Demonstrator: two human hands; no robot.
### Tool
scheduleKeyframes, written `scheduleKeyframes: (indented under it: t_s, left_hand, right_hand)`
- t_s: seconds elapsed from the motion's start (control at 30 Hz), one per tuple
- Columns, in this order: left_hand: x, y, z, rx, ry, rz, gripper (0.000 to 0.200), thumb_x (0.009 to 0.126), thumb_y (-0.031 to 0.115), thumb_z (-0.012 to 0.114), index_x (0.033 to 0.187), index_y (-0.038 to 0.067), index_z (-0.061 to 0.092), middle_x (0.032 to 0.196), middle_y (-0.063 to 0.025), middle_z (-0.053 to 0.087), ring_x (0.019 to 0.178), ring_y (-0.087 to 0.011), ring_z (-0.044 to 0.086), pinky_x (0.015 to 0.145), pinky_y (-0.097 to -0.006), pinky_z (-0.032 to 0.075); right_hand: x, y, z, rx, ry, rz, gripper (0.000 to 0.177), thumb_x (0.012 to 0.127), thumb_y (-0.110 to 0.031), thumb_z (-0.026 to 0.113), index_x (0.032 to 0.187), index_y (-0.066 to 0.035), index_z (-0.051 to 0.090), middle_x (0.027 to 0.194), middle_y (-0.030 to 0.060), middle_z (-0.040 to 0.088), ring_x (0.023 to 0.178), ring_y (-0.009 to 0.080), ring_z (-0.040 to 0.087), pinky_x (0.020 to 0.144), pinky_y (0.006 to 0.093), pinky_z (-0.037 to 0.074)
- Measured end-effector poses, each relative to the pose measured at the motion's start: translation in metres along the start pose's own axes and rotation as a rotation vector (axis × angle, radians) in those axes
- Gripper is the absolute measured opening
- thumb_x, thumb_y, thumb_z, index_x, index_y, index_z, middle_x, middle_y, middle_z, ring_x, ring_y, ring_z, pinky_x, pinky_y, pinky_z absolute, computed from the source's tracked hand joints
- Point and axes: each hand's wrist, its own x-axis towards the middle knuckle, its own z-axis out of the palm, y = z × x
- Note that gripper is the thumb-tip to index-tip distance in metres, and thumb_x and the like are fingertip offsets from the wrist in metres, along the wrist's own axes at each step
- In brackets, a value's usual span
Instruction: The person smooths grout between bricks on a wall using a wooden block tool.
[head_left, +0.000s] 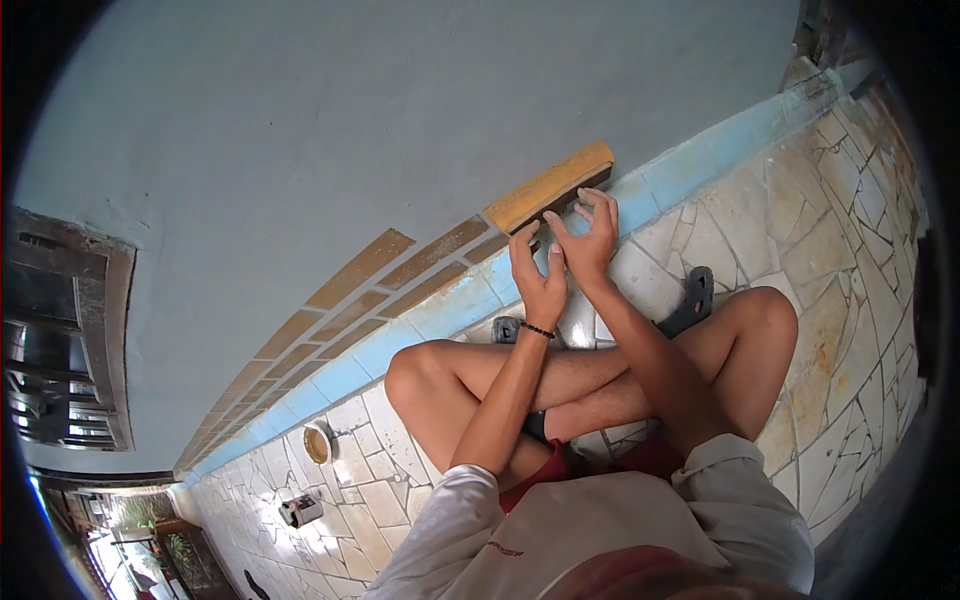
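Observation:
A long ochre-yellow block [550,187] with a dark lower side lies against the grey wall, at the upper right end of the brown brick pattern [440,252]. My left hand [541,288], with a dark bead bracelet on the wrist, has its fingertips at the block's lower left edge. Further right along the same edge, my right hand [591,243] touches it with thumb and curled fingers. Both hands hold the block from below, fingers bent. What lies behind the fingertips is partly hidden.
Light blue tiles [450,308] run along the wall's base. A tub of brownish stuff [318,444] and a small container [301,510] stand on the stone-tiled floor [715,240]. My crossed legs are close below the hands. A barred window [70,330] is at left.

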Motion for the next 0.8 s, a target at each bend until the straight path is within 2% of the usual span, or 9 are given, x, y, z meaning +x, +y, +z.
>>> scheduleKeyframes:
  t_s: [0.17, 0.4, 0.8]
  left_hand:
    - [0.006, 0.003, 0.004, 0.005, 0.04, -0.017, 0.039, 0.096, 0.012, 0.063, 0.131, -0.004, 0.059, 0.125, -0.0188, 0.06, 0.116, -0.0313, 0.06, 0.102, -0.0422, 0.049]
    - [0.018, 0.0, 0.006, 0.019, 0.067, -0.027, 0.04, 0.095, 0.011, 0.064, 0.131, -0.005, 0.059, 0.125, -0.0201, 0.059, 0.118, -0.0324, 0.06, 0.106, -0.0426, 0.047]
    - [0.018, -0.005, -0.001, 0.061, 0.045, 0.023, 0.04, 0.095, 0.012, 0.067, 0.131, -0.004, 0.06, 0.125, -0.02, 0.063, 0.115, -0.0316, 0.063, 0.1, -0.0418, 0.051]
  right_hand:
    - [0.002, 0.002, 0.009, 0.014, 0.041, -0.005, 0.052, 0.068, -0.004, 0.093, 0.112, 0.004, 0.066, 0.122, 0.0157, 0.061, 0.113, 0.0294, 0.063, 0.089, 0.0402, 0.064]
    - [0.011, -0.001, 0.017, -0.013, 0.061, 0.006, 0.049, 0.066, -0.003, 0.095, 0.106, 0.005, 0.068, 0.116, 0.0154, 0.062, 0.106, 0.028, 0.065, 0.087, 0.0398, 0.065]
    - [0.016, 0.003, 0.006, 0.016, -0.036, 0.01, 0.053, 0.067, -0.004, 0.094, 0.109, 0.004, 0.064, 0.116, 0.0154, 0.058, 0.107, 0.028, 0.064, 0.088, 0.0405, 0.065]
